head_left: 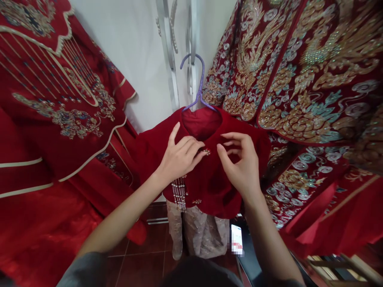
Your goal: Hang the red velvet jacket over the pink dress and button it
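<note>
Pinching a beaded fastener [206, 152] at the front of a short red jacket [215, 185], the left hand [183, 154] has its thumb and fingertips together, with the index finger lifted toward the neckline. The right hand [237, 159] stands just beside it, thumb and fingers apart, curved over the other side of the chest; whether it touches the cloth I cannot tell. Between the hands a narrow strip of red front lies uncovered.

The jacket hangs at the centre on a purple hanger [201, 85], before a white metal rack [175, 89]. A bead tassel [179, 193] drops past its lower edge, above pale fabric [206, 235]. On the left, a white-edged red garment [68, 155] crowds the sleeve, with bare wall [119, 44] above. On the right, an embroidered garment [287, 111] backs the shoulder closely. Lower right, a lit phone [236, 239] lies near a dark surface's edge.
</note>
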`<state>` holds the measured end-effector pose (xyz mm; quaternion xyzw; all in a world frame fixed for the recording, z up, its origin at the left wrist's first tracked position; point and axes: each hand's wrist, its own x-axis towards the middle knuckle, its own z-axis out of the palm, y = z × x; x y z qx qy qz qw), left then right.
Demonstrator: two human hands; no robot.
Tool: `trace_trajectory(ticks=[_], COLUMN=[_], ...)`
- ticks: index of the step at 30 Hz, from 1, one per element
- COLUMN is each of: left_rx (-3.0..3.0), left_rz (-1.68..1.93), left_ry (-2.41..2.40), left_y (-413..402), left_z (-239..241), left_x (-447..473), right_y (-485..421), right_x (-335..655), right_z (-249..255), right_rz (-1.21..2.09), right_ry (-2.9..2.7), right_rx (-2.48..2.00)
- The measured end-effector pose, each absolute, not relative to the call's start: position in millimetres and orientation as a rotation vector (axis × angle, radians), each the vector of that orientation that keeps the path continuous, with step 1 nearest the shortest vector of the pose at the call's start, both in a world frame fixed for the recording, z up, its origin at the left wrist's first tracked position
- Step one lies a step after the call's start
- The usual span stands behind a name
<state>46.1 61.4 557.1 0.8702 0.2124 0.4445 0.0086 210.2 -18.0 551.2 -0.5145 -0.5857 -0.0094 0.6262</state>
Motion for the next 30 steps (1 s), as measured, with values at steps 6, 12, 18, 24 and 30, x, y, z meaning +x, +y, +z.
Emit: trace_trajectory(ticks=[6,12,18,24,30], left_rx=[3.215,3.239,3.419,3.369,3.072], left_rz=[1.286,1.31,1.326,1.372,1.357], left_ry=[0.656,0.612,0.491,0.828,1.438], left_y=[63,62,68,64,59], left_z=[553,554,554,553,550], left_x=[44,47,46,43,27], right_y=[-19,-20,-16,13,17], right_x=[209,219,218,190,193], right_z=[548,545,552,551,539], right_rz=[-0.014,-0.163,-0.363,-0.339,-0.428], right_ry=[-1.343,-1.332,-1.268,-1.286,-1.331], right_rx=[-1.148,-1.223,-1.378,-1.494,-1.7])
